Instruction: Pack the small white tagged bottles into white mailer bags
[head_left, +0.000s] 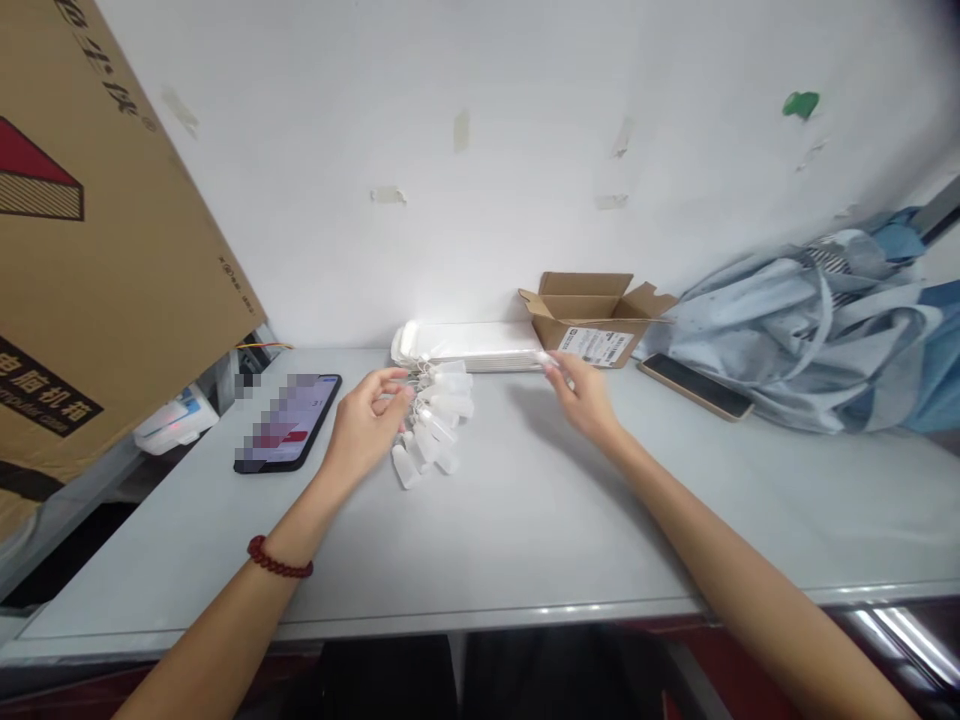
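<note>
A stack of flat white envelopes (480,342) lies against the wall, the rounded ends to the left. My right hand (586,398) is at the stack's right end, thumb and fingers pinching the corner of an envelope. In front of the left end a bunch of small white tags (439,430) fans out on the table, joined by thin loops. My left hand (367,418) is beside the bunch, its curled fingers and thumb closed at the loops. The fingertips partly hide the place where they grip.
An opened cardboard box (585,310) stands behind my right hand. One phone (322,410) with a lit screen lies left, another phone (696,385) right. A pale blue cloth bag (795,330) is heaped at right. A large carton (112,250) leans in at left. The table's front edge (480,615) is near me.
</note>
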